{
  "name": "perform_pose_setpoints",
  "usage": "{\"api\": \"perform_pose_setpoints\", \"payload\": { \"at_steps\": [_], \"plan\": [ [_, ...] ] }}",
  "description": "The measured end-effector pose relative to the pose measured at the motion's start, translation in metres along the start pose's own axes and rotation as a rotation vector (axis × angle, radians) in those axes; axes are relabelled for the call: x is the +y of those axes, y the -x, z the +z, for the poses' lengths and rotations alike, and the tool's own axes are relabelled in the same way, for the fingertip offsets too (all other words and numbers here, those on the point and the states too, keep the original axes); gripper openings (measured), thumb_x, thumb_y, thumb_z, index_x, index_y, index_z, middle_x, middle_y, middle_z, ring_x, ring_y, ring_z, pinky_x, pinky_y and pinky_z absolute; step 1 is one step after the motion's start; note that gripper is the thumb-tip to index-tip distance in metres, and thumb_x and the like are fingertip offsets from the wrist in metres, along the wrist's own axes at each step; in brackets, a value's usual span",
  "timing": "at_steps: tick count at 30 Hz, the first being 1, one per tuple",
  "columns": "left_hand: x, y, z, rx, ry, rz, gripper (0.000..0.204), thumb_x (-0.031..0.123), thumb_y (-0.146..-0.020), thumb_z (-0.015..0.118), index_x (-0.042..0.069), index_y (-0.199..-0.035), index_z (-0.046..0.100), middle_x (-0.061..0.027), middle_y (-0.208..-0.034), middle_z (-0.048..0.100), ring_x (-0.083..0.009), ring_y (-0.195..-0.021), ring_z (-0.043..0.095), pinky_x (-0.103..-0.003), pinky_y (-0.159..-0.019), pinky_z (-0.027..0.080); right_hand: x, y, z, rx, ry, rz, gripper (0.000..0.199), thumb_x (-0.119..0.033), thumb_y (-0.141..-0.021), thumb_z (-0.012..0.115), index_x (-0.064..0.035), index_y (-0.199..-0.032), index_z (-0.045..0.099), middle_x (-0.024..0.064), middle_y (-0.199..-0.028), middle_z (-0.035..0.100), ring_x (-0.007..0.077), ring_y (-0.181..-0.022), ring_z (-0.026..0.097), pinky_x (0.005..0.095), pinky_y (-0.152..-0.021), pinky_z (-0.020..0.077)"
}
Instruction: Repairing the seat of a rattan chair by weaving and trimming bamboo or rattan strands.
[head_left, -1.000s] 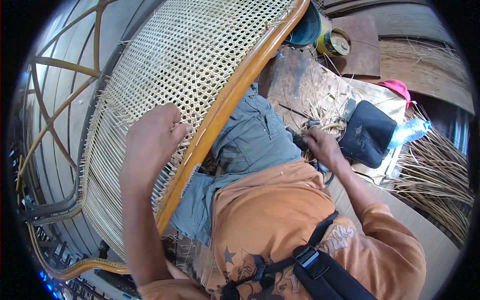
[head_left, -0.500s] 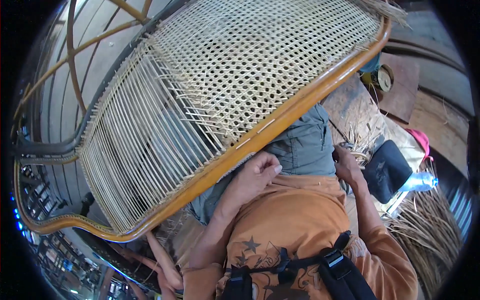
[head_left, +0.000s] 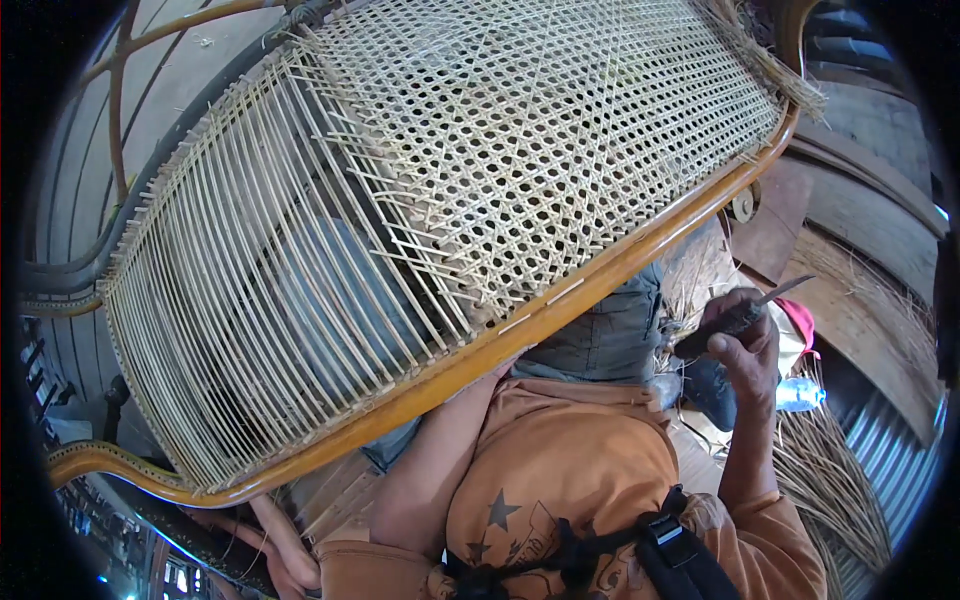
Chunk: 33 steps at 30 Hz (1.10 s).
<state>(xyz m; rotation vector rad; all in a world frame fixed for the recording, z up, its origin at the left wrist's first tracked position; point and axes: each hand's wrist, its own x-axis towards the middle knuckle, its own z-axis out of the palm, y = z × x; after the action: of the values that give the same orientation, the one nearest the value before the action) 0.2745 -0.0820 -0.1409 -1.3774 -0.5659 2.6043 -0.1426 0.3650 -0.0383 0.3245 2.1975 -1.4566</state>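
While the woven cane chair frame [head_left: 450,200] lay tilted across the person's lap | right hand [head_left: 745,345] at the right gripped a dark-handled knife [head_left: 735,315], blade pointing far-right | left hand hidden beneath the orange rim [head_left: 560,310], grip impossible to tell | loose cane strands [head_left: 830,470] lay near right.

Orange short-sleeved shirt [head_left: 560,470], dark star print and faded graphic on the chest. Black webbing strap [head_left: 690,555] with plastic buckle crosses the torso diagonally, black harness fittings bunched at lower centre. Grey-green trousers [head_left: 600,335] with seamed pockets. Both forearms bare from the sleeve down.
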Motion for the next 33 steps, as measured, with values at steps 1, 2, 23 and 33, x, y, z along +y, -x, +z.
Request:
{"api": "perform_pose_setpoints", "payload": {
  "at_steps": [1, 2, 23, 33],
  "plan": [
    [0.053, 0.136, -0.057, 0.004, 0.001, 0.05, 0.039, 0.027, -0.087, 0.057, 0.006, -0.12, 0.052, -0.0117, -0.116, 0.058, -0.0263, -0.103, 0.057, -0.041, -0.08, 0.05, -0.009, -0.012, 0.012, -0.066, -0.046, -0.09, 0.042, -0.023, -0.069, 0.075, -0.0019, -0.097, 0.052, 0.0056, -0.085, 0.056, 0.0127, -0.072, 0.055, 0.0248, -0.064, 0.0435],
    [0.043, 0.15, -0.068, -0.004, 0.018, 0.071, 0.039, 0.027, -0.087, 0.057, 0.006, -0.121, 0.052, -0.0117, -0.116, 0.058, -0.0263, -0.103, 0.057, -0.041, -0.081, 0.05, -0.023, -0.022, 0.024, -0.193, -0.029, -0.117, 0.038, -0.018, -0.072, 0.072, -0.0018, -0.099, 0.052, 0.007, -0.088, 0.058, 0.0138, -0.075, 0.057, 0.027, -0.066, 0.0452],
    [0.073, 0.176, -0.104, -0.092, 0.02, 0.02, 0.04, 0.026, -0.087, 0.057, 0.006, -0.121, 0.052, -0.0117, -0.116, 0.058, -0.0265, -0.104, 0.057, -0.041, -0.082, 0.05, -0.096, -0.054, 0.121, -0.124, 0.032, -0.719, 0.028, -0.001, -0.071, 0.072, -0.0034, -0.094, 0.057, 0.0093, -0.085, 0.062, 0.0179, -0.075, 0.062, 0.0296, -0.064, 0.0507],
    [0.09, 0.191, -0.111, -0.153, -0.048, 0.009, 0.04, 0.026, -0.087, 0.057, 0.006, -0.121, 0.052, -0.0117, -0.116, 0.058, -0.0266, -0.104, 0.057, -0.041, -0.082, 0.05, -0.095, -0.052, 0.118, -0.252, 0.264, -0.706, 0.023, -0.016, -0.079, 0.068, -0.0037, -0.095, 0.055, 0.0104, -0.08, 0.06, 0.0245, -0.072, 0.062, 0.032, -0.062, 0.0494]
  ]
}}
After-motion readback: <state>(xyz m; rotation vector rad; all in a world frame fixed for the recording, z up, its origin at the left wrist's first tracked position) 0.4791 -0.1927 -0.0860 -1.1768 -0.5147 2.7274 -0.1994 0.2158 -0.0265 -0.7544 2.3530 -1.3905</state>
